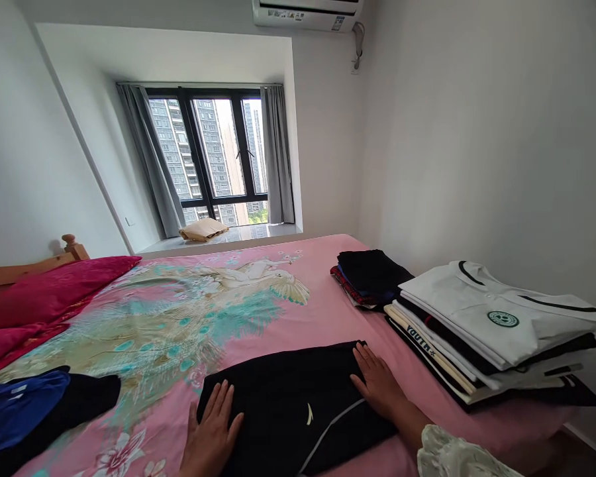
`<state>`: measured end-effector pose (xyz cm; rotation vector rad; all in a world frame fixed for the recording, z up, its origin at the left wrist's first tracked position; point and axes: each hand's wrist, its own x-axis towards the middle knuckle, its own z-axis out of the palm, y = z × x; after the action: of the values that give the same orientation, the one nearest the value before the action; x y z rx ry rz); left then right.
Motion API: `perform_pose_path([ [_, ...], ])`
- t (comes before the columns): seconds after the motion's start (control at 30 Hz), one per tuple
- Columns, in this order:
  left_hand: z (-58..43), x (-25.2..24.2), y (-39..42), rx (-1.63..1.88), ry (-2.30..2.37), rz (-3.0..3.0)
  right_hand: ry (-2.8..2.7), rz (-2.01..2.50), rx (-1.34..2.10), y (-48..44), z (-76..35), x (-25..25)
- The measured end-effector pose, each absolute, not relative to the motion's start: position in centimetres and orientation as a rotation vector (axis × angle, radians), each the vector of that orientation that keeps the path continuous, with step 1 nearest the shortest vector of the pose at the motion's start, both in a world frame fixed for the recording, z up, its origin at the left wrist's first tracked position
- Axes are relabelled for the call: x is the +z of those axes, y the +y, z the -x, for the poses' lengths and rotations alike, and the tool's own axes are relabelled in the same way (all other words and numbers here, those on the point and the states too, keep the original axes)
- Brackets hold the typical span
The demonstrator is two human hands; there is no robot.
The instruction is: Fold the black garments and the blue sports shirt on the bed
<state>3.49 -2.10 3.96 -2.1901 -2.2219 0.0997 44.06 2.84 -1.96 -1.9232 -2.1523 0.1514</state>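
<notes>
Left hand [211, 427] and right hand [380, 387] both lie palm down, fingers straight and thumbs spread, gripping nothing. Beneath and between them is a folded black fabric garment [278, 384], flat on a pink bedsheet with a peacock print [322, 324]; the left hand rests on its left side, the right on its far right corner. The garment bears a small pale-yellow curved logo [310, 415] and a thin grey curved line [332, 424]. Just right of the right hand, a tall stack of folded clothes is topped by a white shirt with black trim [457, 305], its round green emblem [502, 319] too small to read. Lower down, a cream garment [421, 341] shows dark lettering, apparently starting "YOU". Labels [285, 14] on the white air conditioner [310, 20] are illegible.
</notes>
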Motion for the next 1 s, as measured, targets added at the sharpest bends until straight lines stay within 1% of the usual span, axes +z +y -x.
perform_pose_path([
  [0.1,-2.1,2.5,-2.8,0.085,-2.380,2.140,-2.150,1.925,0.149,2.8,-43.9,-2.2],
  [0.2,-1.5,1.7,-2.8,0.013,-2.386,2.135,-2.160,1.939,0.180,2.6,-43.9,-1.4],
  [0.37,-1.6,1.4,-2.9,-0.085,-2.363,2.161,-2.155,2.053,0.331,2.8,-42.9,3.0],
  [0.47,-1.8,1.5,-3.1,-0.091,-2.351,2.160,-2.106,2.056,0.278,2.6,-38.7,5.6],
  [0.57,-2.0,1.6,-3.2,-0.071,-2.352,2.146,-2.227,1.850,0.263,0.9,-31.2,6.2],
  [0.67,-2.0,1.6,-3.2,-0.044,-2.347,2.144,-2.422,1.378,0.342,-1.6,-23.7,5.2],
  [0.73,-1.9,1.5,-3.1,-0.035,-2.331,2.156,-2.508,1.197,0.416,-2.5,-21.4,4.2],
  [0.77,-1.8,1.4,-3.0,-0.038,-2.322,2.163,-2.538,1.189,0.444,-2.6,-21.4,3.7],
  [0.83,-1.6,1.2,-2.9,-0.055,-2.313,2.167,-2.558,1.329,0.449,-2.0,-23.8,3.0],
  [1.0,-1.5,0.8,-2.6,-0.104,-2.297,2.168,-2.332,1.885,0.306,0.0,-37.6,2.2],
])
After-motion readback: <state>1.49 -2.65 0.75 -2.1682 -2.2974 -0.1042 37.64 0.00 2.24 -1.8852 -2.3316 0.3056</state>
